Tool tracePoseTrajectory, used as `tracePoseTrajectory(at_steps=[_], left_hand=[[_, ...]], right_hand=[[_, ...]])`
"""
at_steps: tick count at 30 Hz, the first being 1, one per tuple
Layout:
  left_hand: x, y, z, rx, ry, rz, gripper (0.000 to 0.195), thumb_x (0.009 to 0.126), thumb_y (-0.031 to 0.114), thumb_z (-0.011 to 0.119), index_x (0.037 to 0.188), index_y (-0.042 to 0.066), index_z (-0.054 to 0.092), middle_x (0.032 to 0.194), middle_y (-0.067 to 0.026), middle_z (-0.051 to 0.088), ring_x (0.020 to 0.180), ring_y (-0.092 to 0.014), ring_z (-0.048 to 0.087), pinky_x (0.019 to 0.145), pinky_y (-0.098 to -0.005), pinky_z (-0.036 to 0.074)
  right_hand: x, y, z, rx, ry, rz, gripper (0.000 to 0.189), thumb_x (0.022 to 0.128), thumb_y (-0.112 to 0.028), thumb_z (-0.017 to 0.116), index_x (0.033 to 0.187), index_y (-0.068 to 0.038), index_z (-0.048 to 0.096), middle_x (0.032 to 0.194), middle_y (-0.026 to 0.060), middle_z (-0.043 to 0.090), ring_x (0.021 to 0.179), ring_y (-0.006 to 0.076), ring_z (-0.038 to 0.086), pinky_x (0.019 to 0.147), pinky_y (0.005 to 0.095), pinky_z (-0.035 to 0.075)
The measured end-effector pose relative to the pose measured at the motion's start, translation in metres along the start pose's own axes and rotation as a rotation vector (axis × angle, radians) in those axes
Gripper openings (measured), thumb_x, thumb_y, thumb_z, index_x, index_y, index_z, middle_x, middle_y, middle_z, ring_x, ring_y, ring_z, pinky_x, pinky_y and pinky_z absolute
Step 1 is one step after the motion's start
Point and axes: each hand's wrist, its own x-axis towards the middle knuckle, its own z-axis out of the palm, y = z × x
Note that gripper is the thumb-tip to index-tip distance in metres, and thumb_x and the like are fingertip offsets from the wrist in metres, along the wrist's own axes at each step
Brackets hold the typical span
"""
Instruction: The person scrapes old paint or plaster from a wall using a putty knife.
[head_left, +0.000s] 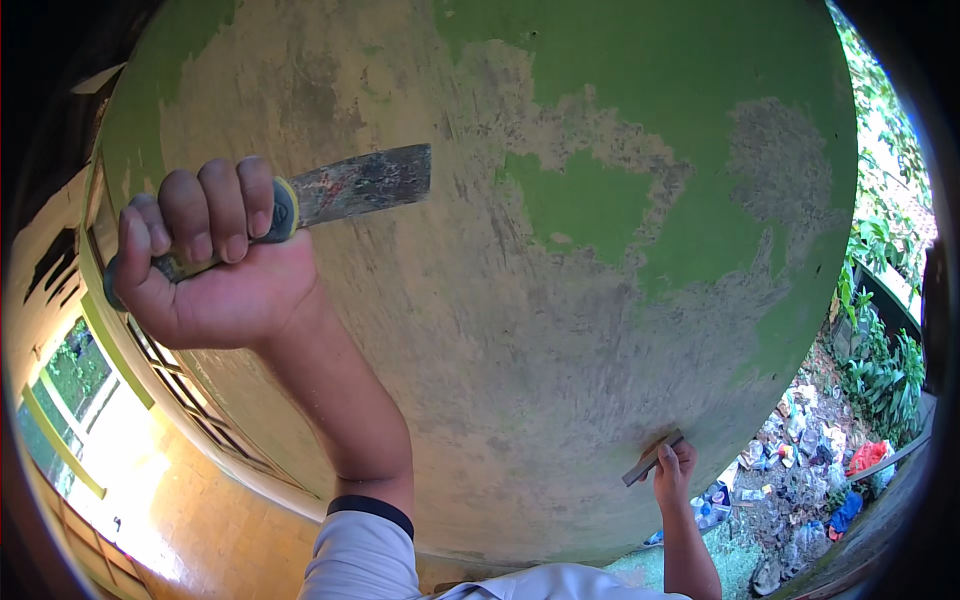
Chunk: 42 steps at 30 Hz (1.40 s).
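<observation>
My left hand (217, 262) is raised at the left, palm towards me, its fingers wrapped around the dark, yellow-edged handle of a paint scraper (367, 184). The scraper's broad, stained metal blade points right, in front of a wall (480, 337) with partly removed green paint. Whether the blade touches the wall, I cannot tell. Low on the right, my right hand (671, 461) grips a narrow, flat grey-brown piece (651, 459), perhaps a blade or a block, at the wall. Green paint (705, 187) covers much of the upper right; pale, scraped plaster shows elsewhere.
At the left are a barred window (202, 412) and a sunlit tiled floor (240, 517). Past the wall's right edge, scattered litter (802, 465) covers the ground below leafy plants (889, 367). A bluish-green ledge or floor (697, 566) lies at the lower right.
</observation>
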Motion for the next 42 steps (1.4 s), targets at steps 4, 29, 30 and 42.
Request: tracePoseTrajectory(at_steps=[4,29,30,42], left_hand=[[-0.013,-0.034,0.013,0.048,-0.031,-0.079,0.026,0.079,0.02,0.043,0.057,0.017,0.031,0.049,0.0034,0.028,0.04,-0.007,0.023,0.043,-0.0247,0.025],[-0.02,-0.05,0.009,-0.018,0.189,-0.152,0.026,0.079,0.021,0.045,0.056,0.017,0.035,0.047,0.0054,0.028,0.038,-0.006,0.025,0.041,-0.0235,0.025],[-0.022,-0.051,0.01,-0.024,0.191,-0.15,0.026,0.079,0.021,0.045,0.056,0.017,0.035,0.047,0.0054,0.028,0.038,-0.006,0.025,0.041,-0.0235,0.025],[-0.028,-0.06,0.009,-0.014,0.185,-0.082,0.024,0.078,0.021,0.045,0.057,0.016,0.035,0.047,0.0046,0.028,0.037,-0.007,0.024,0.039,-0.0234,0.024]], right_hand=[[0.001,0.003,-0.004,-0.004,0.015,-0.013,0.025,0.082,-0.02,0.057,0.068,-0.002,0.048,0.059,0.0112,0.053,0.042,0.0204,0.051,0.034,0.0311,0.042],[-0.001,0.004,-0.003,0.001,0.022,0.0,0.025,0.08,-0.022,0.059,0.068,-0.003,0.047,0.058,0.0089,0.051,0.04,0.0195,0.05,0.034,0.0318,0.042],[0.0,0.003,-0.005,0.002,0.03,-0.006,0.025,0.08,-0.022,0.059,0.069,-0.003,0.047,0.058,0.0092,0.051,0.04,0.0196,0.05,0.034,0.0317,0.042],[0.0,0.002,-0.005,-0.013,0.013,-0.013,0.025,0.081,-0.021,0.058,0.069,-0.002,0.048,0.058,0.0096,0.051,0.041,0.0201,0.051,0.034,0.0311,0.042]])
